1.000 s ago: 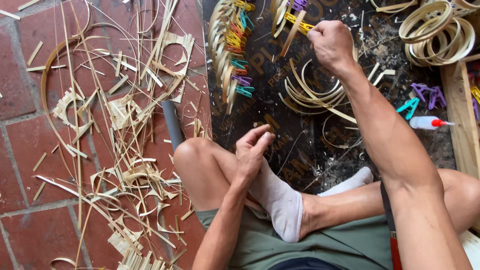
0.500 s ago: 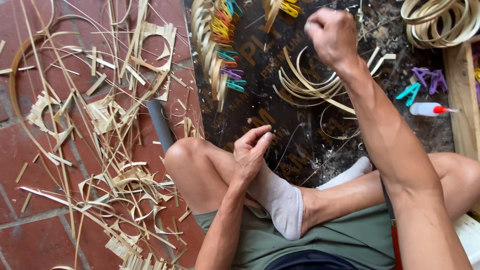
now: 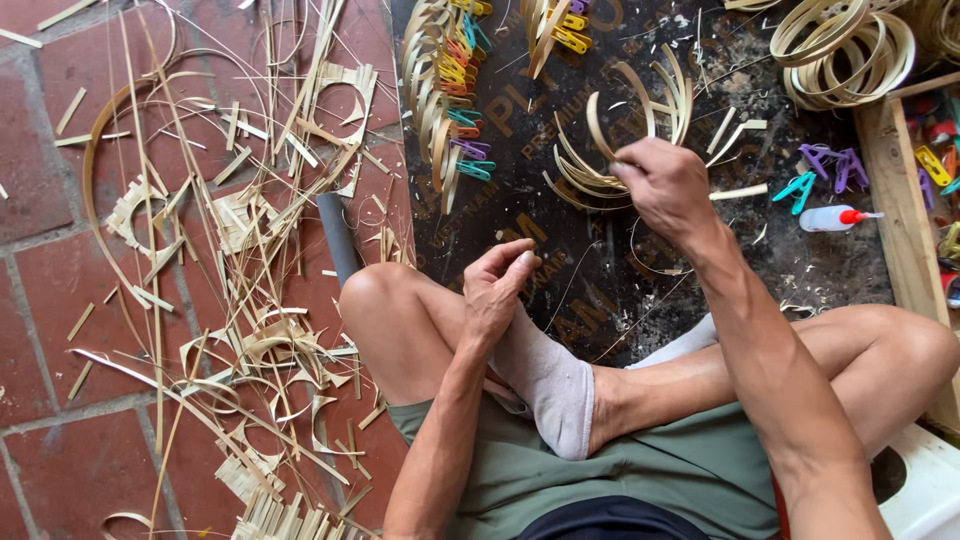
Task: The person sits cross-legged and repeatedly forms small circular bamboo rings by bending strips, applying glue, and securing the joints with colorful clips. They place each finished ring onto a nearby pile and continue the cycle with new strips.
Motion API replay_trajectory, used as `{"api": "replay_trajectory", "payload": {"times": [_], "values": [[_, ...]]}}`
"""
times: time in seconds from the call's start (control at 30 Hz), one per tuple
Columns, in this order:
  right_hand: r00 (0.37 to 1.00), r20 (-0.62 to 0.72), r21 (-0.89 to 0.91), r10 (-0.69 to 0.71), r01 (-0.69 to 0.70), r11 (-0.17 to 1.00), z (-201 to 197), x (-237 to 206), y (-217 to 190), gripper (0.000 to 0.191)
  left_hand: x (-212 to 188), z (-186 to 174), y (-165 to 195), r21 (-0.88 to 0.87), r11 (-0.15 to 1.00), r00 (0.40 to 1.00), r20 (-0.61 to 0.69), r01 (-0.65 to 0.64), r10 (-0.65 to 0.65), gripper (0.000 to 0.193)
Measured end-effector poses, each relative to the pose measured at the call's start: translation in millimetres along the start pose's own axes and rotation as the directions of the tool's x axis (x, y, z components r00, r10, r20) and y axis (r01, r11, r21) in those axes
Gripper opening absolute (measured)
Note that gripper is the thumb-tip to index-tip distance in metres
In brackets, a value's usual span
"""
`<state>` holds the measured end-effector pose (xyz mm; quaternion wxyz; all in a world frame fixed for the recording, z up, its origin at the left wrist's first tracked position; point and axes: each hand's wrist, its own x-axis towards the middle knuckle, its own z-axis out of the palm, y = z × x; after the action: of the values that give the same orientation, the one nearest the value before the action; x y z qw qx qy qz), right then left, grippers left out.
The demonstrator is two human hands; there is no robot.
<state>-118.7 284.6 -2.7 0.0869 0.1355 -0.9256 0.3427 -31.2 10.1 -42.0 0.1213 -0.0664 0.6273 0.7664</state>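
Note:
My right hand [image 3: 665, 185] is stretched out over a black board [image 3: 560, 290], its fingers closed on a curved bamboo strip [image 3: 597, 130] at the edge of a pile of bent strips [image 3: 650, 105]. My left hand [image 3: 500, 285] hovers near my bent left knee, just above my grey-socked foot [image 3: 550, 385]. Its fingers are loosely curled and nothing shows in them. I sit cross-legged in green shorts.
Bamboo rings held by coloured pegs [image 3: 450, 90] lie at the board's far side, with coiled bamboo hoops [image 3: 845, 45] at top right. A glue bottle [image 3: 835, 218], loose pegs [image 3: 830, 165] and a wooden box [image 3: 905, 200] are on the right. Scraps [image 3: 230, 250] and a grey pipe [image 3: 338, 238] litter the brick floor.
My right hand has come back from the far side of the board toward me, down to the pile of bent strips. My left hand has stayed by the knee.

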Motion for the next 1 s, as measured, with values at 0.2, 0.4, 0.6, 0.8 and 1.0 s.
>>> {"api": "replay_trajectory", "payload": {"times": [0.2,0.4,0.6,0.8,1.0], "values": [[0.990,-0.116,0.424,0.079,-0.022,0.905,-63,-98,-77,0.006,-42,19,1,-0.058,0.996,0.997,0.011,-0.073,0.074,0.025],[0.992,-0.108,0.599,0.064,0.014,0.801,-101,-187,-132,0.010,-94,49,17,-0.107,0.991,0.996,0.014,-0.084,0.086,0.025],[0.995,-0.095,0.603,-0.015,0.070,0.795,-114,-243,-164,0.016,-160,74,60,0.028,0.990,0.990,0.024,-0.137,0.136,0.024],[0.994,-0.104,0.458,-0.027,0.072,0.886,-104,-266,-176,0.020,-207,111,86,-0.086,0.980,0.918,0.343,-0.178,0.197,0.019],[0.996,-0.081,0.421,0.028,0.009,0.907,-104,-286,-175,0.023,-220,127,74,-0.096,0.968,0.866,0.434,-0.231,0.249,0.016]]}}
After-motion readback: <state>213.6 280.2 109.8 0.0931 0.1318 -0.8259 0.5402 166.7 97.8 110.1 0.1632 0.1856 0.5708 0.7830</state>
